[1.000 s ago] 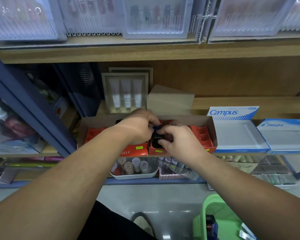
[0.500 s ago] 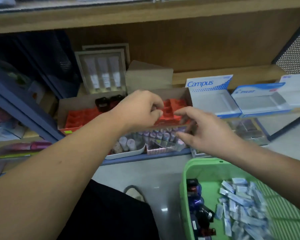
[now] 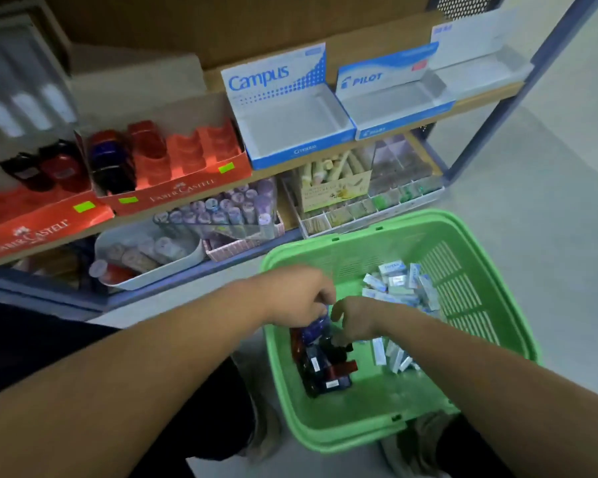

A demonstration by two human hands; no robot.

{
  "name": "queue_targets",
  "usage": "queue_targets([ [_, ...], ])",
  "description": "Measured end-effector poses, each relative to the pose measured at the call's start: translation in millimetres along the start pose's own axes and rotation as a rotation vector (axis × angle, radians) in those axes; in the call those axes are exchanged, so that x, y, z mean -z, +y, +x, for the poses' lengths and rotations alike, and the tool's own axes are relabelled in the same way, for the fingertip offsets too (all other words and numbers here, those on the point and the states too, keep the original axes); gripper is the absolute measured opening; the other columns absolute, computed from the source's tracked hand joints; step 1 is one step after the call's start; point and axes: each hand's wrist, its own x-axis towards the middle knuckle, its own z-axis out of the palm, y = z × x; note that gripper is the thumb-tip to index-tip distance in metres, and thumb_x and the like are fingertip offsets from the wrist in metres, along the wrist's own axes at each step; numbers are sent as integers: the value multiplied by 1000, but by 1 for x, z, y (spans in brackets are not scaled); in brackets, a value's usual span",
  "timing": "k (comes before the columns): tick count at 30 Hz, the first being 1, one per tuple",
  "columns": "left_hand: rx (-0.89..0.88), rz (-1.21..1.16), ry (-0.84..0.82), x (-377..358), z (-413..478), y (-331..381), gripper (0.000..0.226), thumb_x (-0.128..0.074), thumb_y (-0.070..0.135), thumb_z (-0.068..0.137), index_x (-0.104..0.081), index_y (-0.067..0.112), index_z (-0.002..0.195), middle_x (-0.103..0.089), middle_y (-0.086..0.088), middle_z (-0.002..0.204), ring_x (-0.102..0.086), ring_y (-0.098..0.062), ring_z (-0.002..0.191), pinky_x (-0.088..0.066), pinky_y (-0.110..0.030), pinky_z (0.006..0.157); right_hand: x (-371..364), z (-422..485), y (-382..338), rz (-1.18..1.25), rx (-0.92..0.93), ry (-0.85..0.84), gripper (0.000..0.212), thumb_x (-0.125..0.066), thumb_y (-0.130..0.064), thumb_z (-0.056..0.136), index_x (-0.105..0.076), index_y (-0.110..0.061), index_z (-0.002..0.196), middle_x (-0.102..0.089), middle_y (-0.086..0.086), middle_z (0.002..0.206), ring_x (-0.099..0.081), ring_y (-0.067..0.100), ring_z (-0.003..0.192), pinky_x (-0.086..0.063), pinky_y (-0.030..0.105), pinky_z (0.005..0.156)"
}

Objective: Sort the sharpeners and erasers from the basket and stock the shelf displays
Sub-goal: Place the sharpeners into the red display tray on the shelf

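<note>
A green basket (image 3: 463, 243) sits on the floor at the lower right. It holds a pile of dark blue, red and black sharpeners (image 3: 325, 370) on its left side and several white-and-blue erasers (image 3: 401, 284) on its right. My left hand (image 3: 297, 294) is closed around a blue sharpener (image 3: 316, 327) at the top of the pile. My right hand (image 3: 356, 317) is down in the pile, fingers curled on a black sharpener (image 3: 335, 346). Two red Faber-Castell display trays (image 3: 187, 191) on the shelf hold a few sharpeners (image 3: 109, 160).
Empty Campus (image 3: 290, 122) and Pilot (image 3: 397, 101) display boxes stand on the shelf to the right of the red trays. The lower shelf holds a white tub (image 3: 187, 257), purple tubes (image 3: 228, 208) and a divided tray (image 3: 370, 201). A blue shelf post (image 3: 504, 105) rises at right.
Both hands left the red trays on the shelf and dropped into the green basket. The view tilted down and right; my hands now grip sharpeners in the pile.
</note>
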Motion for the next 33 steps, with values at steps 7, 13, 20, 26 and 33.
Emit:
queue_targets([
  [7, 198, -25, 0, -60, 33, -7, 23, -55, 22, 95, -71, 29, 110, -69, 3, 106, -64, -24, 95, -53, -34, 78, -72, 48, 34, -20, 38, 87, 106, -92, -30, 64, -34, -26, 151, -45, 7, 133, -49, 32, 124, -47, 49, 106],
  [13, 314, -3, -29, -80, 57, -12, 25, -64, 12, 87, -71, 24, 107, -68, -2, 103, -65, -24, 90, -49, -32, 71, -74, 63, 38, 1, 17, 11, 98, -93, -25, 63, -40, -18, 146, -51, 8, 137, -48, 30, 128, -43, 45, 109],
  [20, 302, -42, -87, -119, 73, -7, 23, -65, 9, 86, -64, 26, 102, -64, -4, 112, -63, -27, 100, -47, -30, 78, -81, 71, 55, 311, -9, -116, 54, -77, 1, 79, -59, -13, 127, -63, 2, 106, -62, 20, 89, -49, 12, 57],
  [26, 313, 56, -277, -134, 80, -3, 36, -71, 16, 85, -64, 25, 118, -67, -2, 115, -65, -27, 106, -49, -32, 78, -84, 75, 73, 628, -86, -143, 46, -65, 8, 84, -64, -24, 118, -61, 11, 116, -65, 29, 91, -57, 28, 53],
  [33, 237, 170, -289, -142, 87, -1, 52, -74, 32, 85, -57, 34, 134, -58, 0, 123, -60, -25, 115, -47, -35, 88, -86, 75, 80, 918, -125, -198, 40, -54, 10, 94, -60, -15, 125, -57, 13, 113, -66, 29, 85, -64, 42, 65],
])
